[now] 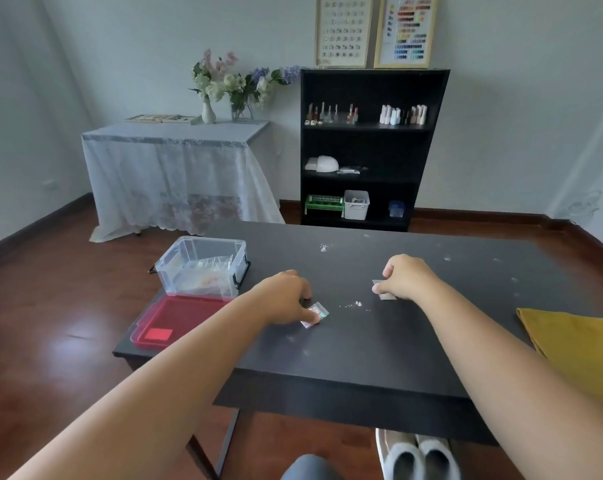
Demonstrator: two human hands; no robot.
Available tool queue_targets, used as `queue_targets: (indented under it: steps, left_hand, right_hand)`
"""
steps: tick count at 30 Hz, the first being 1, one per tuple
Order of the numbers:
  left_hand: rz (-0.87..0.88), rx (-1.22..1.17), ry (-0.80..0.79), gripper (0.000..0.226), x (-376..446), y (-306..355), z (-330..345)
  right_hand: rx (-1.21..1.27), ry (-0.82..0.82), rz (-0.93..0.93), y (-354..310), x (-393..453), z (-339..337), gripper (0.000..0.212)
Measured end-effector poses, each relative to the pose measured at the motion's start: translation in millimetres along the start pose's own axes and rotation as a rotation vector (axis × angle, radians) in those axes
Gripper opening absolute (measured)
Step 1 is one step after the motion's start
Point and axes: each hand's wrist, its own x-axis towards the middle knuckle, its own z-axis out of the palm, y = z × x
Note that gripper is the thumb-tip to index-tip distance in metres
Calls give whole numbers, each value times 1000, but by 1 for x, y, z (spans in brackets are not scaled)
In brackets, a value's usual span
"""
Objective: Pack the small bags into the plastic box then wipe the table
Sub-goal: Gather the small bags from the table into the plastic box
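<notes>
On the black table [379, 344], my left hand [286, 299] pinches a small clear bag with glittery contents [316, 314] that still lies on the tabletop. My right hand [405, 277] rests fingers-down on another small clear bag [386, 296], gripping its edge. The clear plastic box [203, 265] stands open at the table's left edge with several small bags inside. Its red lid [175, 320] lies flat in front of it. A mustard-yellow cloth [577, 348] lies at the right edge of the table.
Glitter specks [353, 304] and pale smudges are scattered between my hands and toward the far side. Behind the table stand a black shelf [369, 150] with bottles and a lace-covered side table [175, 168]. Slippers [417, 455] sit under the near edge.
</notes>
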Motion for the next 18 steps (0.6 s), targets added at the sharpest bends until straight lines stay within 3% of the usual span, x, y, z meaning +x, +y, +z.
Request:
queue_targets:
  steps: [2,8,12,18]
  left_hand:
    - [-11,8,-14,48,3,6,0]
    - [-62,-114,-63,29,6,17,-1]
    - [-67,-177,-32,27,5,18,-2]
    - [-93,-282,2,31,4,14,1]
  right_hand:
    - [-20,-5,24,-2,-3,2,30]
    - [164,-4,21,1,1,5,51]
    - [368,45,66,29,4,-7,48]
    - [436,49,69,70,11,-27,26]
